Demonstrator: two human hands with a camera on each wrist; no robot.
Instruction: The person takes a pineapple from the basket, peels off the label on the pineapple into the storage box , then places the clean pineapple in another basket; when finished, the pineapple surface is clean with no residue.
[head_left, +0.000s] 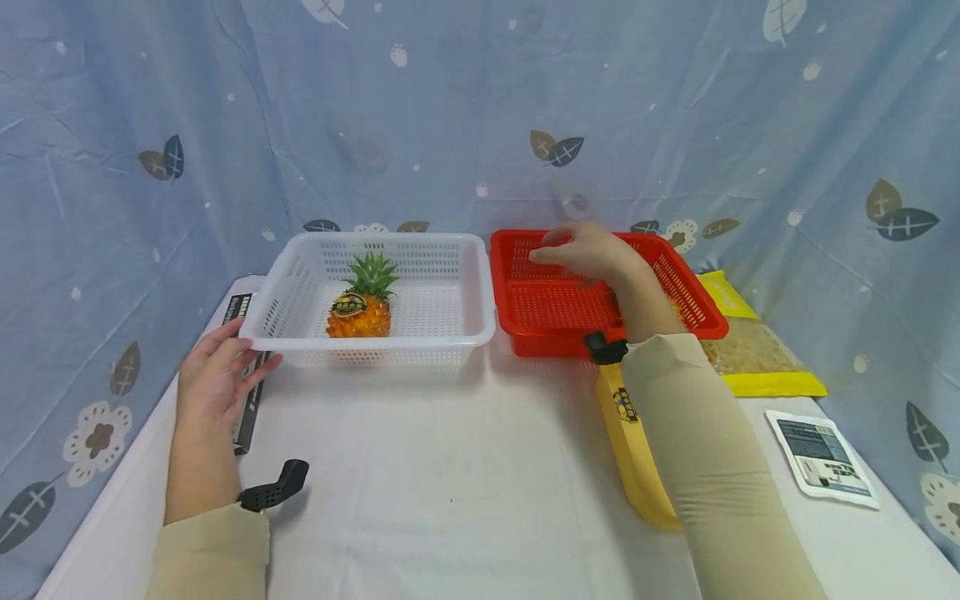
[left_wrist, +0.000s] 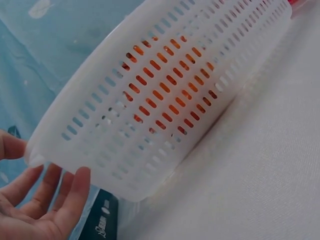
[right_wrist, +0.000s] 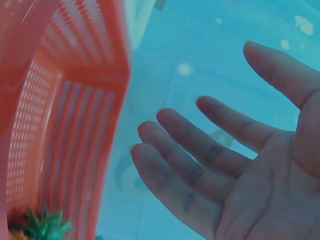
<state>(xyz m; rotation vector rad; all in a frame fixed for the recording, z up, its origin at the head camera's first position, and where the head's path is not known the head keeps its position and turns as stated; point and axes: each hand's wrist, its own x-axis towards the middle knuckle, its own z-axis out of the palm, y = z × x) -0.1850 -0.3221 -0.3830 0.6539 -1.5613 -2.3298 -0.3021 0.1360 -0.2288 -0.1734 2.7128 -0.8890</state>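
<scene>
My left hand (head_left: pixel 213 379) holds the near left corner of a white slotted basket (head_left: pixel 367 343), its thumb at the rim and its fingers around the corner from outside. Inside that basket lies an orange pineapple (head_left: pixel 360 321) with green leaves and a dark label; its orange body shows through the slots in the left wrist view. Over the red basket (head_left: pixel 517 325), my right hand (head_left: pixel 588 252) hovers with spread fingers and holds nothing. The right wrist view shows green pineapple leaves (right_wrist: pixel 45 225) in the red basket; my forearm mostly hides them in the head view.
A yellow packet (head_left: pixel 633 442) lies partly under my right forearm. To the right are a yellow-edged bag of tan bits (head_left: pixel 757 346) and a flat white packet (head_left: pixel 825 458). A long dark box (head_left: pixel 246 417) sits left of the white basket, and a blue curtain (head_left: pixel 450 117) hangs behind.
</scene>
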